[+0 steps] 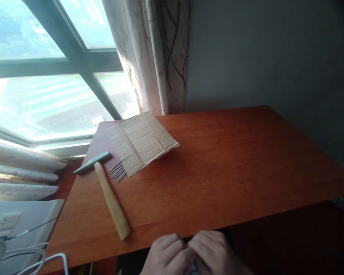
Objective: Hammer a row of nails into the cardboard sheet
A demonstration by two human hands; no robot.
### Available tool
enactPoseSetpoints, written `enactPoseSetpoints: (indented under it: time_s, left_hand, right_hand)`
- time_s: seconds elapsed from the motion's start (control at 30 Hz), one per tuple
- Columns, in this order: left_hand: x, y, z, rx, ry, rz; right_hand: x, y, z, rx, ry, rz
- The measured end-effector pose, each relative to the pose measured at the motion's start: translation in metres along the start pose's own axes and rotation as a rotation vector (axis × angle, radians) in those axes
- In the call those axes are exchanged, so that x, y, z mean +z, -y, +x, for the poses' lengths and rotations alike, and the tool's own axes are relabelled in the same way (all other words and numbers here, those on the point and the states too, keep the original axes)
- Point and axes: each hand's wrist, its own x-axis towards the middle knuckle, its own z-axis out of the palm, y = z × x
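My left hand and my right hand are close together at the near edge of the wooden table, with their fingers curled in. A small pale patch shows between them at the bottom of the view, too hidden to name. Beyond my left hand lies a hammer with a wooden handle and a grey metal head, its handle end pointing towards me. Several metal nails lie side by side to the right of the hammer head. Partly over them is a creased piece of corrugated cardboard, with rows of small holes near its far edge.
A window and patterned curtains stand behind the table's left side, and a grey wall behind its right. White cables hang by the near left corner, below a wall socket.
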Motion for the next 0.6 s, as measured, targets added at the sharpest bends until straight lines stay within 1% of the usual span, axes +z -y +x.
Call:
enactPoseSetpoints:
  time_s: [0.07,0.17,0.23,0.3,0.43,0.5,0.6]
  left_hand:
    - [-0.003,0.007,0.012,-0.088,-0.002,-0.030]
    - [-0.009,0.021,0.030,-0.303,0.044,-0.053]
    - [-0.012,0.030,0.042,-0.401,0.079,-0.024]
    - [-0.014,0.037,0.054,-0.440,0.137,0.037]
    - [-0.017,0.047,0.081,-0.450,0.260,0.219]
    - [-0.017,0.052,0.095,-0.467,0.295,0.295]
    - [-0.012,0.060,0.111,-0.494,0.312,0.356]
  right_hand:
    - [-0.010,-0.005,0.012,0.073,-0.004,-0.037]
    - [-0.020,-0.019,0.032,0.151,-0.017,-0.077]
    - [-0.025,-0.028,0.046,0.207,-0.009,-0.091]
    - [-0.029,-0.037,0.061,0.254,0.026,-0.113]
    - [-0.038,-0.054,0.090,0.293,0.107,-0.212]
    - [-0.042,-0.063,0.105,0.286,0.129,-0.274]
    - [-0.045,-0.078,0.124,0.250,0.153,-0.337]
